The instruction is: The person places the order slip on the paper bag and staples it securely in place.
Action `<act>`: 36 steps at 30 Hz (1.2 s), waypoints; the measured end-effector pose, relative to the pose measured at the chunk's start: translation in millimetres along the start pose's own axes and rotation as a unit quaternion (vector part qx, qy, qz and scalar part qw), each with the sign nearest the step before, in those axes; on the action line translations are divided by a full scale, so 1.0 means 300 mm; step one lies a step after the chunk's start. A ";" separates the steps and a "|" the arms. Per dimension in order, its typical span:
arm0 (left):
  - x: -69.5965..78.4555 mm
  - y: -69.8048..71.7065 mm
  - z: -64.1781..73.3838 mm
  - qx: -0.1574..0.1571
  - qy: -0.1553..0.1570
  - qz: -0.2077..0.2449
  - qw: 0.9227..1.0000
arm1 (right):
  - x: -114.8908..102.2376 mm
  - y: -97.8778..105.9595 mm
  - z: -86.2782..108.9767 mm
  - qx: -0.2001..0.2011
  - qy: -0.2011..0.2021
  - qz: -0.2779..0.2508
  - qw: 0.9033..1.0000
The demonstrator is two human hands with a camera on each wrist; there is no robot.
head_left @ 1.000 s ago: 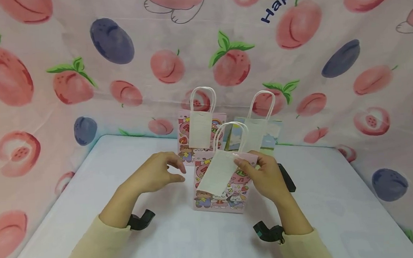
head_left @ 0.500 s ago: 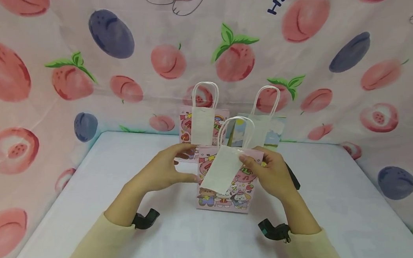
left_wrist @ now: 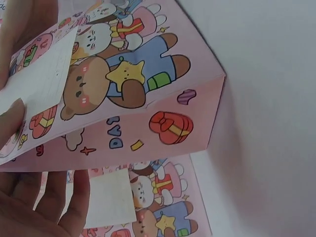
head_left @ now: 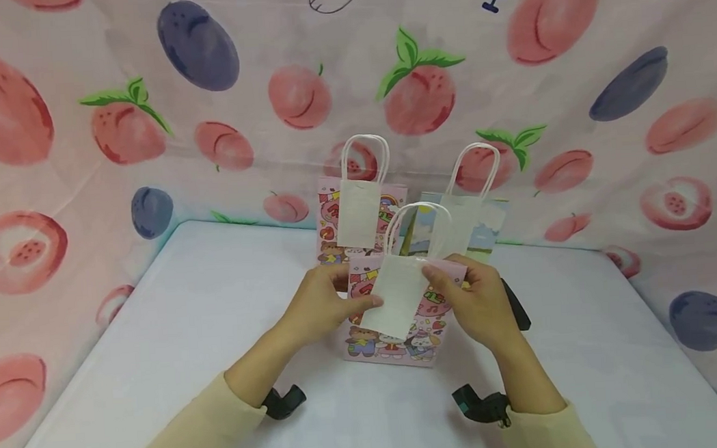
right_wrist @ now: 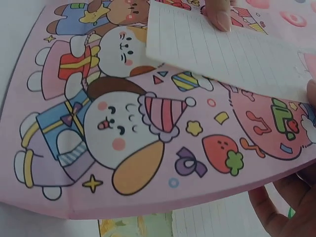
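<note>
A pink paper gift bag [head_left: 397, 345] printed with cartoon animals and a party-hatted dog stands upright before me, its white handles up. A white lined paper slip [head_left: 394, 304] hangs over its front. My left hand [head_left: 320, 305] grips the bag's left side, thumb on the slip and fingers behind the bag. Opposite it, my right hand [head_left: 477, 302] pinches the upper right edge, thumb on the slip's top corner. In the left wrist view the bag's side panel [left_wrist: 168, 128] shows below the front; in the right wrist view the slip [right_wrist: 197, 54] lies across the bag.
Behind stand another pink gift bag [head_left: 327, 219] and a blue-and-green landscape bag [head_left: 488, 226], each with a white slip. A black object [head_left: 516, 303] partly shows behind my right hand. A fruit-print cloth [head_left: 240, 204] backs the white table [head_left: 214, 281].
My left hand has moved right from beside the front bag and taken hold of its left side, thumb onto the slip. The right hand keeps its grip. The head view has tilted slightly down.
</note>
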State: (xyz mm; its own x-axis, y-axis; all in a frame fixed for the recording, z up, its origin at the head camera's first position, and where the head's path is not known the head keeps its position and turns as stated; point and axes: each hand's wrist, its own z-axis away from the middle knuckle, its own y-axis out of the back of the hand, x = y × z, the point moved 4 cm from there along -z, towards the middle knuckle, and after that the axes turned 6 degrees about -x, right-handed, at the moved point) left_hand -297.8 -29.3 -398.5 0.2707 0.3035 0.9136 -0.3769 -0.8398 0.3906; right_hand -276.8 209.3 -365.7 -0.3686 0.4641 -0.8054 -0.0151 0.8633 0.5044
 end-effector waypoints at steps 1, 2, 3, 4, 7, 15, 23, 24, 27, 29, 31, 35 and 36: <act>0.000 -0.005 0.000 -0.003 0.002 0.003 1.000 | 0.000 0.000 0.000 0.003 -0.002 -0.003 1.000; -0.001 -0.009 0.000 -0.006 0.001 0.003 1.000 | 0.000 -0.001 0.000 0.006 -0.004 -0.005 1.000; -0.001 -0.011 0.000 -0.008 0.001 0.004 1.000 | 0.001 -0.002 -0.001 0.008 -0.006 -0.007 1.000; -0.001 -0.014 0.000 -0.010 0.001 0.003 1.000 | 0.002 -0.003 -0.001 0.010 -0.007 -0.010 1.000; -0.001 -0.018 0.001 -0.009 0.005 0.000 1.000 | 0.001 -0.008 -0.002 0.002 -0.008 -0.023 1.000; -0.008 -0.033 -0.002 -0.014 0.012 0.009 1.000 | 0.004 -0.019 0.000 -0.002 -0.025 -0.033 0.999; -0.015 -0.032 0.001 -0.034 0.008 0.003 0.999 | -0.004 -0.024 0.006 0.010 -0.043 -0.032 0.998; -0.016 -0.032 0.000 -0.036 0.008 0.000 0.999 | -0.005 -0.023 0.006 0.011 -0.043 -0.033 0.998; -0.022 -0.027 0.003 -0.042 0.008 -0.002 0.999 | -0.006 -0.026 0.006 0.014 -0.045 -0.033 0.998; -0.026 -0.025 0.003 -0.046 0.010 0.006 0.999 | -0.005 -0.027 0.007 0.016 -0.048 -0.033 0.998; -0.029 -0.024 0.002 -0.050 0.010 0.016 0.999 | -0.004 -0.027 0.009 0.016 -0.051 -0.030 0.998; -0.028 -0.025 -0.002 -0.050 0.005 0.032 0.998 | -0.005 -0.023 0.009 0.020 -0.051 -0.021 0.998; -0.025 -0.025 -0.004 -0.048 -0.001 0.030 0.998 | -0.005 -0.021 0.008 0.021 -0.051 -0.020 0.998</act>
State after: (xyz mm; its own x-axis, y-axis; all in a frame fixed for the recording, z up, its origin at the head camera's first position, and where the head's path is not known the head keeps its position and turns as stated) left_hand -298.1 -24.7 -408.3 0.2462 0.2529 0.9356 -0.4764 -0.8091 0.3440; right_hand -273.9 203.5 -368.4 -0.2725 0.4445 -0.8533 0.0125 0.8884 0.4588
